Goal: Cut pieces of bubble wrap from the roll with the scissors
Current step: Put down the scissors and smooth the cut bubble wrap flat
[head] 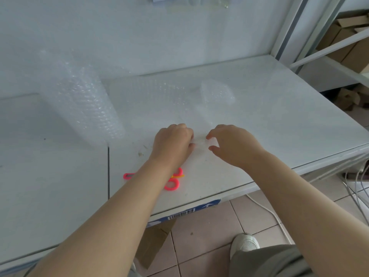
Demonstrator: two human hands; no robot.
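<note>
Both bare forearms reach forward from the lower edge of the view and converge over the smooth white bench [279, 120], wrists bent slightly down. The left hand [172, 140] lies knuckles up, fingers curled under and thumb drawn toward them, pinching the near edge of a flat sheet of clear bubble wrap [159, 92]. The right hand [233, 144] faces it from just beside, fingers hooked over and thumb below, nipping the same edge, so a short stretch of film spans the narrow gap between the two hands. The sheet runs away across the bench to the fat roll of clear bubble wrap [79, 100], which lies slanted at the left with its far end near the pale wall. Against the white surface the sheet is so transparent that its side edges are hard to trace, and how much film each hand grips cannot be made out. The pink-handled scissors [171, 189] lie near the bench's front edge under the left forearm, which hides their middle; only the loops and a pink end at the left show. A small crumpled scrap of bubble wrap [217, 92] sits further back on the right.
</note>
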